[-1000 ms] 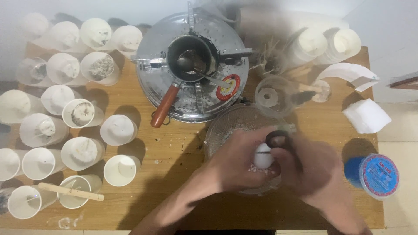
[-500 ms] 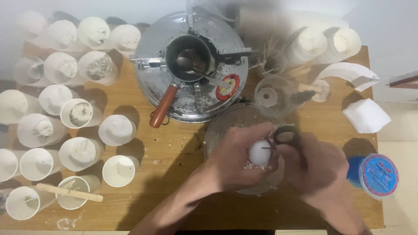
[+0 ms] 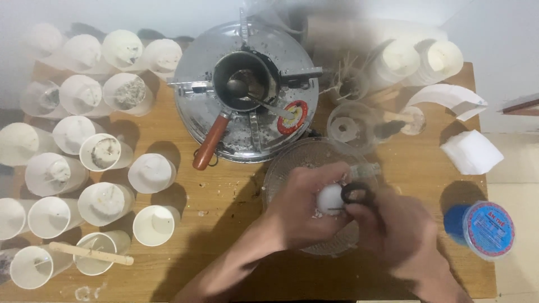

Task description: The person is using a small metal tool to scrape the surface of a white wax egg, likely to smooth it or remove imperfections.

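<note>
Two hands over clear bowl [image 3: 292,163] on tabletop [image 3: 224,196]. Our left hand [image 3: 297,210] wraps white ball [image 3: 330,198]; our right hand [image 3: 398,227] grips black scissors [image 3: 356,192], touching ball.

Wooden table [image 3: 224,269], white wall behind, pale tiled floor at right

Both forearms reach up from the lower edge of the head view and meet at centre. The left hand [image 3: 300,210] is curled, its fingers wrapped round something held in its grasp, knuckles turned upward. The right hand [image 3: 396,230] lies just beside it, touching it, its fingers bent and closed, the thumb side pressed toward the left hand's fingertips.
</note>
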